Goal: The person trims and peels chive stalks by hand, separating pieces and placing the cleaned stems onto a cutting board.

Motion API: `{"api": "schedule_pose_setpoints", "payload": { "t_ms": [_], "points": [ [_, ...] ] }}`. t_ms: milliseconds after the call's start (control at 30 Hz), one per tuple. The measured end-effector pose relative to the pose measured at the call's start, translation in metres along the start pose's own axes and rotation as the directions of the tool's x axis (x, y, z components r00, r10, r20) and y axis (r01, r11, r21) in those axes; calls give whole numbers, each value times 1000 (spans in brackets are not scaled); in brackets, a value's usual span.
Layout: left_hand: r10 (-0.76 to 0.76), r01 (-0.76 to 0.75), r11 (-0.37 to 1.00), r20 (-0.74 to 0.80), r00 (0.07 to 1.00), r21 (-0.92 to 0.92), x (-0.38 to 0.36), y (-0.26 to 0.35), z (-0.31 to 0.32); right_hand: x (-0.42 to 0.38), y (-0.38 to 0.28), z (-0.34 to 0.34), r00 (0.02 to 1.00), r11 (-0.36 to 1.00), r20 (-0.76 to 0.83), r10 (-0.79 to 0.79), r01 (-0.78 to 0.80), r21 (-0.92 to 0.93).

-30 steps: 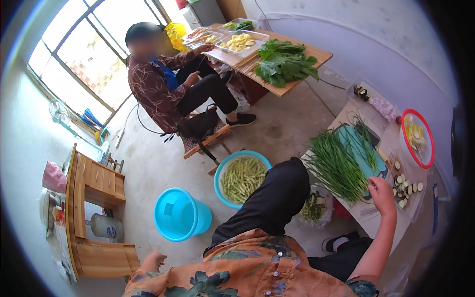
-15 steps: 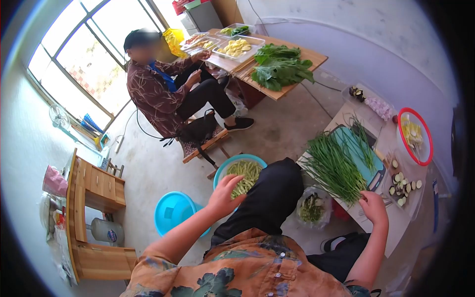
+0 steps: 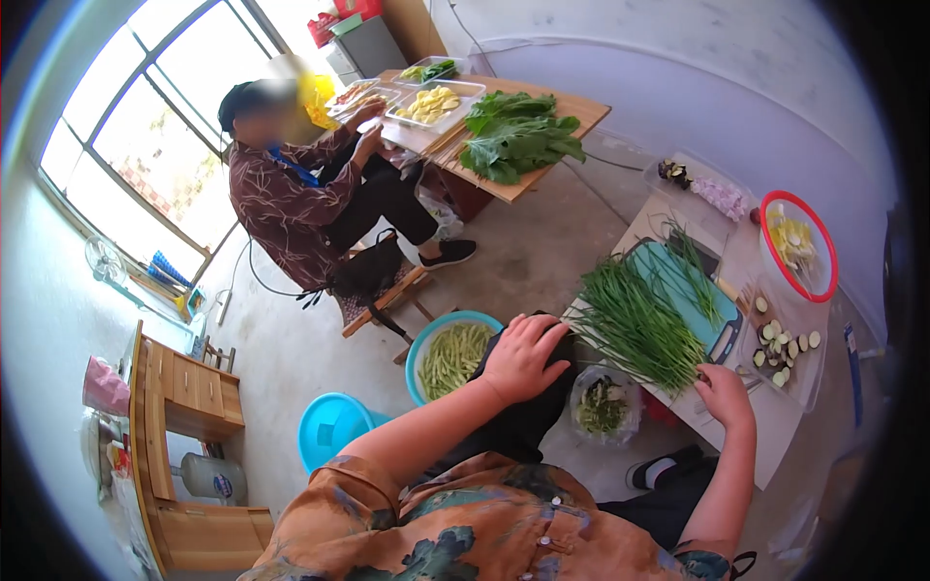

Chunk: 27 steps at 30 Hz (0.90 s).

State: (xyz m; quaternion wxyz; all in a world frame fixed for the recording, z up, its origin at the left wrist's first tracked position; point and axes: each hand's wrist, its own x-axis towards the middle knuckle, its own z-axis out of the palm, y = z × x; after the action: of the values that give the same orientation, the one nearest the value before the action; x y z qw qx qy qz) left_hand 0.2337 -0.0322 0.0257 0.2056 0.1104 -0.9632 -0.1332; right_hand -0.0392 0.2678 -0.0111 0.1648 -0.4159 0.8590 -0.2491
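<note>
My left hand [image 3: 526, 358] is over my dark-trousered knee, fingers spread and holding nothing. At the near edge of the low table, my right hand [image 3: 722, 395] has its fingers closed at the pale stalk ends of a large bunch of green chives [image 3: 639, 315]. The bunch lies partly over a teal cutting board [image 3: 670, 281]; a smaller bunch of chives [image 3: 699, 286] rests on the board's right part. Beside my knee stands a plastic-lined bin [image 3: 605, 402] with green scraps in it.
Sliced eggplant [image 3: 783, 351] and a red-rimmed basket [image 3: 829, 261] sit at the low table's right. Left of my knee are a basin of green beans [image 3: 453, 360] and a blue bucket [image 3: 334, 426]. A person [image 3: 291, 189] sits at a wooden table with leafy greens [image 3: 518, 136].
My left hand has moved right, from above the bean basin to over my knee. My right hand stays at the chives' stalk ends. The view has shifted slightly.
</note>
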Motion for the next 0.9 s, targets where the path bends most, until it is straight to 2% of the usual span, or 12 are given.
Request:
{"api": "schedule_pose_setpoints", "payload": {
  "t_ms": [200, 300, 467, 533, 667, 900],
  "points": [
    [-12, 15, 999, -56, 998, 51, -7, -19, -5, -2, 0, 2, 999, 999, -18, -41, 40, -37],
    [-86, 92, 994, -92, 992, 65, -15, -36, -9, 0, -9, -2, 999, 998, -7, -41, 40, -39],
    [-129, 147, 983, -156, 979, 112, -33, -69, -13, 2, -11, -2, 999, 998, 14, -48, 49, -47],
    [-200, 229, 963, -187, 962, 145, -42, -83, -15, 1, -9, -1, 1000, 999, 11, -11, 12, -35],
    [-249, 285, 947, -222, 943, 148, -55, -104, -18, -3, -12, -4, 999, 999, 32, 29, -28, -34],
    [-251, 288, 946, -225, 942, 150, -55, -106, -18, 0, -2, 2, 1000, 999, 23, 4, -3, -44]
  ]
}}
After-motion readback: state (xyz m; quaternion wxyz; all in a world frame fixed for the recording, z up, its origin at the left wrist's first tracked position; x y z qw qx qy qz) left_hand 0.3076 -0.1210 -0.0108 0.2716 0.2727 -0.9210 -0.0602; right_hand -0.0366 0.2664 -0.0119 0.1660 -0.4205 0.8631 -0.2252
